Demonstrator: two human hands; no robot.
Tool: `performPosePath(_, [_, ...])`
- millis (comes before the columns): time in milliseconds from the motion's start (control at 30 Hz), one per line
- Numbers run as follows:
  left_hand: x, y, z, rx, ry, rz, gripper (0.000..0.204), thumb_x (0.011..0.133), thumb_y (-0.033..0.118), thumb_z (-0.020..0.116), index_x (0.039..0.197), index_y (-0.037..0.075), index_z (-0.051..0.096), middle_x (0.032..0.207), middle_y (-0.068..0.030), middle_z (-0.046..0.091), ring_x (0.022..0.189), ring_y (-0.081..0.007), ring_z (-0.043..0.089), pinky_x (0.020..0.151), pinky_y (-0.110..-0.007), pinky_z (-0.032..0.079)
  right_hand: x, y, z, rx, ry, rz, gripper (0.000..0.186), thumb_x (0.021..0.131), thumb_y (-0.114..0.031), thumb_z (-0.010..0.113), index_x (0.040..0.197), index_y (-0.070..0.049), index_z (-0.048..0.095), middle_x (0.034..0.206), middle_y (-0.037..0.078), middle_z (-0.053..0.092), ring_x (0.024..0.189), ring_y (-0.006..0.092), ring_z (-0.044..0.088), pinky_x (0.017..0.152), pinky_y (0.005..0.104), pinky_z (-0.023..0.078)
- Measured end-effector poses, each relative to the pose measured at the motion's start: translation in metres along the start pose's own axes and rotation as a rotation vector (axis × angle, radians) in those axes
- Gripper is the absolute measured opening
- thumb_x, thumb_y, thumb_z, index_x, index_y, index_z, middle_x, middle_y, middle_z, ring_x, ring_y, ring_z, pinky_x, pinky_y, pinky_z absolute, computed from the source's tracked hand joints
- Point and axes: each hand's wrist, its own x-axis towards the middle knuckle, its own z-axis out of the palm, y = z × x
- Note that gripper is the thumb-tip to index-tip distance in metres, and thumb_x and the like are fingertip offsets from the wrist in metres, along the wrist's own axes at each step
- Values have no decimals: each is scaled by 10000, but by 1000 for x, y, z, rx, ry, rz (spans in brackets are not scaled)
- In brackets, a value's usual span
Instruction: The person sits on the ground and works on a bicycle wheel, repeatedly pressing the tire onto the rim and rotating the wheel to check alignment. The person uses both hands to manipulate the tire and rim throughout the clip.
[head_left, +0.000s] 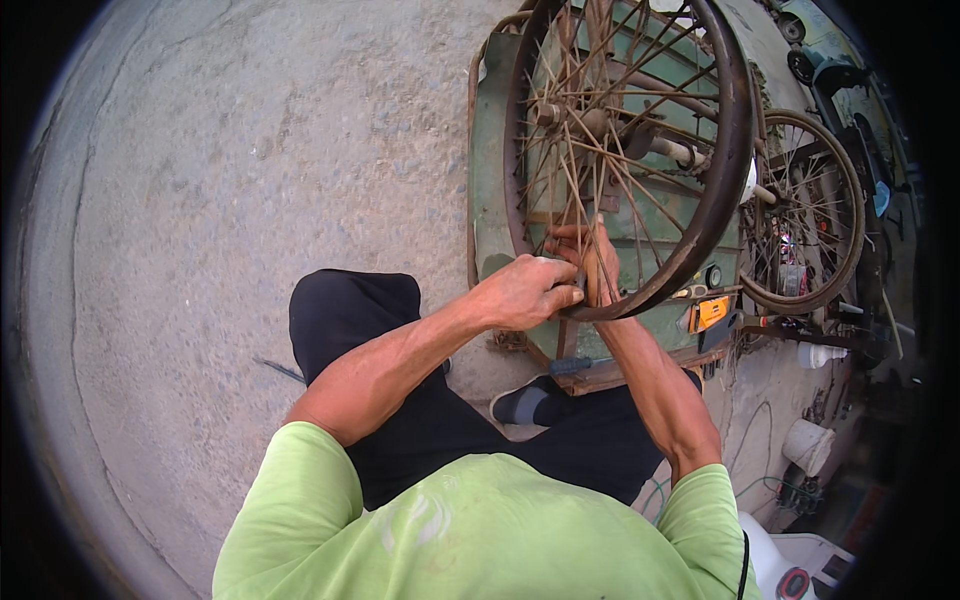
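Note:
A rusty spoked wheel [738,150] stands upright before me, its brown hub [594,124] bare and some spokes [625,185] crossing loosely. My left hand [525,292] is at the lower left of the rim, thumb and forefinger pinched together by the spoke ends. What lies between those fingertips is too small to make out. From the other side, my right hand [600,265] reaches in among the spokes right beside the left one. Its visible fingers are stretched out and apart, partly covered by spokes. The rim hides some of its wrist.
Behind the wheel is a green metal panel [490,130] with a rusty frame. A yellow-orange tool [709,314] and a screwdriver-like handle [571,366] lie at its near edge. To the right stand another spoked wheel [856,215] and a white bucket [808,445]. Concrete ground [250,180] stretches left.

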Motion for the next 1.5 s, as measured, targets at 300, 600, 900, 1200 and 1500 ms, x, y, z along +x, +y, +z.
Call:
performPosePath(300, [2,7,21,138,175,-21,299,975,262,667,959,-36,695,837,-238,695,802,-393,703,727,-494,527,6,10,-4,1,-23,-62,599,1085,-545,430,1015,17,626,1059,171,701,915,278,703,863,441,594])
performPosePath(600, [7,10,-7,-100,95,-115,551,819,335,822,1161,-72,675,1071,-195,752,985,-319,727,882,-402,568,-13,-5,1,-35,31,10,575,1069,-539,459,1128,4,638,992,152,708,817,252,686,759,397,583])
performPosePath(900, [14,1,-7,-439,-165,-89,476,936,335,757,1287,24,676,940,-30,671,752,-133,575,701,-306,493,-54,-6,-28,264,14,20,469,1082,-449,449,1191,-23,615,1078,103,688,1042,230,654,930,366,529])
performPosePath(1200, [22,-11,0,-588,-258,6,513,946,455,746,1269,61,688,895,19,643,723,-96,536,652,-269,445,-80,-15,-8,442,69,-83,436,1030,-403,536,1154,-3,657,1073,94,719,997,220,675,920,359,529])
performPosePath(1500, [19,0,21,-469,20,16,419,952,358,759,1223,42,713,893,-12,696,757,-88,564,671,-280,466,-69,-5,-13,448,28,-56,445,1056,-422,484,1103,-11,648,1008,117,694,945,251,665,877,397,536])
